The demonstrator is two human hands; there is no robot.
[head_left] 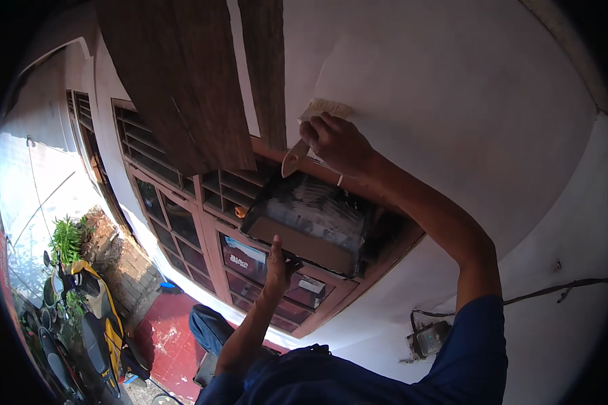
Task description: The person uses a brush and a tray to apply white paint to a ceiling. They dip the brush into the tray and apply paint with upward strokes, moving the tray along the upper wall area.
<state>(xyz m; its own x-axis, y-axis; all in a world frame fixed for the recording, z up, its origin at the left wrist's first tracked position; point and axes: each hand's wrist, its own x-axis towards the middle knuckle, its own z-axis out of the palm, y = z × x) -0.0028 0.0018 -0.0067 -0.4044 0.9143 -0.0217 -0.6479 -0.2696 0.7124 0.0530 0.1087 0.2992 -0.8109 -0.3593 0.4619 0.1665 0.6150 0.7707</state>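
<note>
My right hand (339,143) is closed around a wide flat paintbrush (292,159). Its handle points down and left, and its pale bristles touch the white wall (439,88) above the window frame. Below it, my left hand (277,268) grips the near edge of a black paint tray (311,210), thumb on the rim and the other fingers mostly hidden underneath. The tray is held up in front of the window, its ribbed slope smeared with whitish streaks. A smooth brown band lies along the tray's near side; whether it is paint I cannot tell.
Dark wooden boards (175,88) hang close at the upper left. Behind the tray is a brown-framed window (209,256) with slatted vents. Motorcycles (101,317) stand far below, beside a red tiled floor (165,337). A cable and a wall box (431,339) are at the lower right.
</note>
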